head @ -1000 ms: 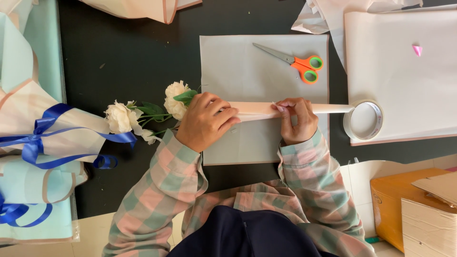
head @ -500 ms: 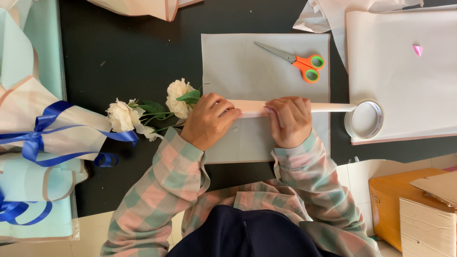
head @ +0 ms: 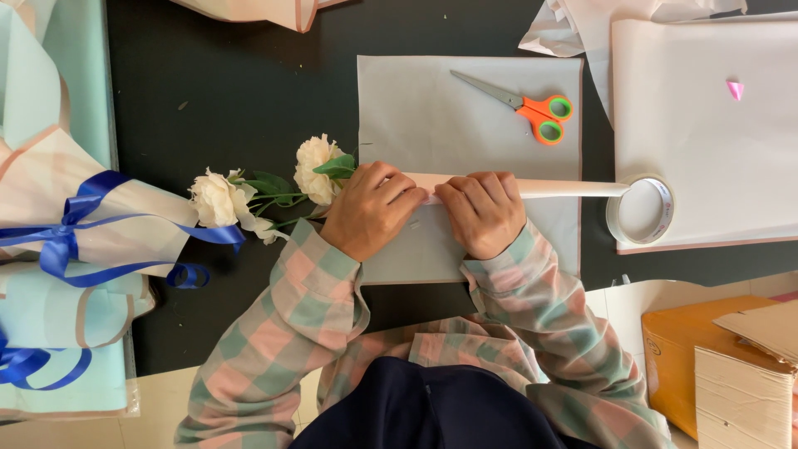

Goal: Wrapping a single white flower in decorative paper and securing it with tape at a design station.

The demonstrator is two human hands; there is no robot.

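My left hand (head: 370, 209) and my right hand (head: 484, 212) sit side by side, both pressed down on a thin cream paper roll (head: 565, 189) wrapped around flower stems. The roll lies across a pale grey sheet of paper (head: 432, 108) on the black table. White artificial roses (head: 314, 158) with green leaves stick out of the roll's left end, just left of my left hand. The roll's right end reaches a roll of clear tape (head: 640, 211). Both sleeves are pink and green check.
Orange-handled scissors (head: 524, 101) lie on the grey sheet behind my hands. A cream paper stack (head: 706, 141) lies at right. Wrapped bouquets with blue ribbon (head: 75, 233) fill the left side. Cardboard boxes (head: 731, 366) stand at lower right.
My right hand has slid left along the roll until it sits next to my left hand. The left hand stays near the flower end.
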